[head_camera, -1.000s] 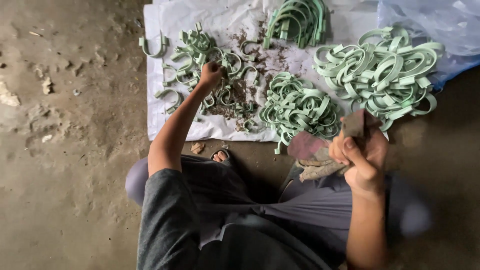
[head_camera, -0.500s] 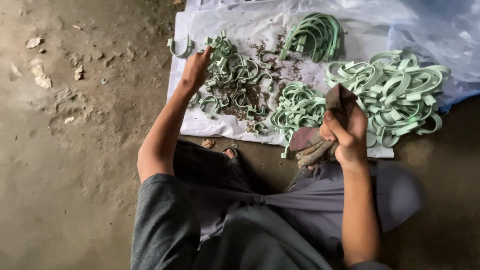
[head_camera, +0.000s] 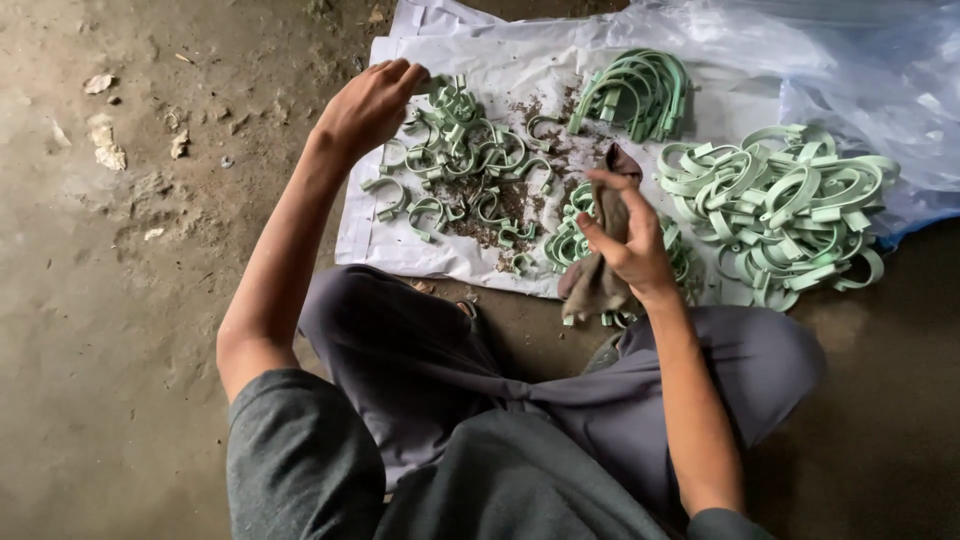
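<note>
Your left hand (head_camera: 368, 105) is reached out over the far left corner of the white sheet (head_camera: 400, 255), its fingers (head_camera: 405, 72) curled and pinched on a green clip (head_camera: 432, 86) at the edge of the dirty pile (head_camera: 462, 165); only a bit of that clip shows past your fingertips. Just right of and below those fingers the pile's loose clips lie scattered among dark grit on the sheet. Left of the hand there is only bare dirt floor (head_camera: 120, 260) with a few pale chips. Moving right, your right hand (head_camera: 625, 240) is raised above the near edge of the sheet, fingers clenched around a brown rag (head_camera: 598, 275) that sticks up above your thumb and hangs down below your palm. Behind that hand, partly hidden by it, sits a small heap (head_camera: 572, 235) of clips. Beyond your fingertips, farther up the sheet, a neat bundle (head_camera: 635, 90) of clips stands together. To the right of your right hand lies the big heap (head_camera: 785, 205) of clean-looking clips, resting near clear plastic (head_camera: 880, 90) at the far right.
</note>
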